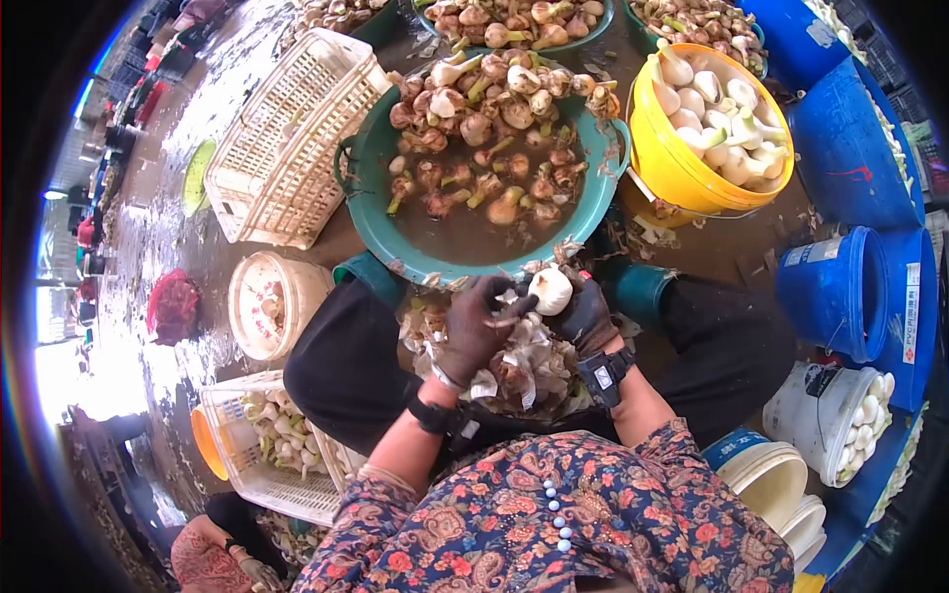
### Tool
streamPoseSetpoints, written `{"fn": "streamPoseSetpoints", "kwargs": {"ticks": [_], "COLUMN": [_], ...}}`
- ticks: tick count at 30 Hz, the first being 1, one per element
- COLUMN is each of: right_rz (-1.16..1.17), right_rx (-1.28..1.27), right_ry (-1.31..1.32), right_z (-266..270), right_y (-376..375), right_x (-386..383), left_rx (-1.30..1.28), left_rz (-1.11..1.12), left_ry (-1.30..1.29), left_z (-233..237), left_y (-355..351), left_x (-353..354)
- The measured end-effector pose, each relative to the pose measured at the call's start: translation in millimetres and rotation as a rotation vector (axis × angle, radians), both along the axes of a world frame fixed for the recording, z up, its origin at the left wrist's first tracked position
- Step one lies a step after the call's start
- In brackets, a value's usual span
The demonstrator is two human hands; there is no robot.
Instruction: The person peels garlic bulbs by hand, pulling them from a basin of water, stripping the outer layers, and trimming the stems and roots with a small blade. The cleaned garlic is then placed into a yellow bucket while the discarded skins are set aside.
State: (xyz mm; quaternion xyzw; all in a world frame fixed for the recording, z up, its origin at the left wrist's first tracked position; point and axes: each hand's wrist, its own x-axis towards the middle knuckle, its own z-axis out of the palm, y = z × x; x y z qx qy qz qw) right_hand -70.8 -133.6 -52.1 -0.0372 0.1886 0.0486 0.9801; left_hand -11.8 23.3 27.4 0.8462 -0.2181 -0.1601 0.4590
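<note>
A white, peeled-looking garlic bulb [552, 291] is held in my right hand [587, 318], whose dark-gloved fingers are closed around its right side. A small red piece [584, 276] shows by that hand's fingertips; what it belongs to is hidden. My left hand [476, 328], gloved too, is at the bulb's left with bent fingers, one fingertip at the bulb. A scrap of white garlic skin [507, 296] shows between its fingers. Loose garlic skins [534, 368] are heaped below both hands. Just beyond stands a green basin [371, 212] of murky water and unpeeled garlic bulbs [477, 128].
A yellow bucket [647, 148] of cleaned garlic is at the right of the basin. White crates [287, 128] and a white bucket [237, 306] stand left. Blue buckets [820, 296] and a white pail [796, 410] line the right. Another person's sleeve [203, 558] appears lower left.
</note>
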Motion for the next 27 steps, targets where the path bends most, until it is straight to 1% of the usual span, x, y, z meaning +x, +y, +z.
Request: {"fn": "streamPoseSetpoints", "kwargs": {"ticks": [1,2,3,4,5,6,7,8,9,10,11,12,13,14,15,16,17,19,20,21,23,24,25,26,27], "right_rz": [0.009,0.045,0.075,0.063,0.061,0.120,0.169,0.063,0.067,0.115,0.161,0.196,0.190,0.124,0.050,0.061,0.070,0.040,0.173,0.222,0.279,0.460,0.457,0.464,0.466], "right_rx": [0.003,-0.016,-0.033,-0.058,-0.059,-1.047,-2.035,-1.954,-1.955,-1.908,-1.859,-1.668,-1.668,-0.895,-0.117,-0.069,-0.074,-0.551,-1.521,-0.965,-1.296,-0.456,-0.455,-0.468,-0.479], "right_ry": [0.004,0.026,0.048,0.064,0.066,-0.058,-0.198,-0.107,-0.108,-0.052,0.005,-0.086,-0.088,0.013,0.102,0.183,0.178,-0.022,-0.220,-0.157,-0.206,0.107,0.118,0.147,0.173], "right_z": [4.1,8.9,12.6,-9.0,1.1,12.4,20.9,-1.5,-19.6,8.4,24.8,-4.0,-1.7,1.9,4.3,-4.1,-0.4,14.6,55.8,30.5,64.4,27.2,28.4,31.0,31.2], "right_y": [3.8,8.7,12.4,17.1,16.8,13.4,11.9,21.3,18.6,19.8,21.0,13.7,11.4,7.3,4.2,1.3,3.8,19.4,21.8,31.9,35.0,28.0,24.0,19.4,16.7], "right_x": [0.2,2.5,3.7,2.0,-2.2,-8.1,-12.4,-8.3,-17.2,-17.2,-17.5,-19.8,-14.2,-6.4,-2.3,-2.5,-3.7,-1.0,-5.0,-3.6,-4.9,-2.2,-1.6,-1.4,-3.1], "left_rx": [-0.064,-0.159,-0.155,-0.175,-0.196,-0.124,-0.126,-0.042,0.043,0.044,0.045,0.051,0.056,0.055,0.023,-0.010,0.200,0.093,0.063,0.082,-0.130,-0.249,-0.369,-0.375,-0.162], "left_rz": [0.047,0.047,0.045,-0.021,-0.086,-0.091,-0.092,-0.137,-0.179,-0.184,-0.184,-0.391,-0.599,-0.603,-0.446,-0.278,-0.239,-0.092,-0.087,-0.136,-0.176,-0.088,0.002,0.099,-0.087], "left_ry": [-0.103,0.000,-0.002,0.021,0.047,0.048,0.047,-0.099,-0.244,-0.295,-0.293,-0.283,-0.277,-0.287,-0.030,0.231,0.219,-0.080,-0.088,0.006,0.241,0.482,0.735,0.682,0.063], "left_z": [1.1,-0.9,-7.0,-17.1,-25.7,-33.8,-33.2,-30.1,-27.2,-17.0,-18.4,-20.9,-23.1,-26.1,-29.5,-30.7,-21.9,-13.2,-14.9,-29.7,-35.3,-38.7,-17.5,4.7,-10.0], "left_y": [-1.1,-2.3,-2.5,-2.7,-3.1,-2.0,-2.6,-3.6,-3.9,-5.3,-3.6,0.7,4.6,8.7,15.7,22.7,26.1,19.0,16.8,18.3,20.4,27.1,31.8,39.8,63.8], "left_x": [4.3,6.7,8.6,9.9,9.8,10.2,9.2,6.0,1.1,-4.1,-15.0,-30.6,-40.2,-42.8,-44.5,-45.7,-26.9,-11.7,-7.9,-5.0,12.7,26.4,48.0,73.6,115.5]}}
